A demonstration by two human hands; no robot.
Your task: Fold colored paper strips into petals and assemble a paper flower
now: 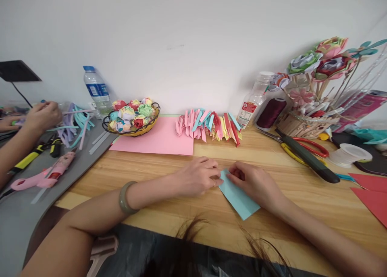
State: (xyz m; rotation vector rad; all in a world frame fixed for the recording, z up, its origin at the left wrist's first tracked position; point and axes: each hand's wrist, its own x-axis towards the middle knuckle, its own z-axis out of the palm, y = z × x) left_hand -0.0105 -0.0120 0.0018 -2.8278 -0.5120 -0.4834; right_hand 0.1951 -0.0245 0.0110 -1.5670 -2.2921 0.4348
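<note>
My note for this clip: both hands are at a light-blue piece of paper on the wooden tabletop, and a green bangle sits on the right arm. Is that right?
Not quite: the head view shows the green bangle on the left arm, not the right. The rest of the note stands.

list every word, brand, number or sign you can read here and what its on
None can be read with certainty.
Blue label on the blue-capped bottle: print too small and blurred.
Red-and-white label on the clear bottle: print too small.
Pink package at right: any print too blurred.
</note>
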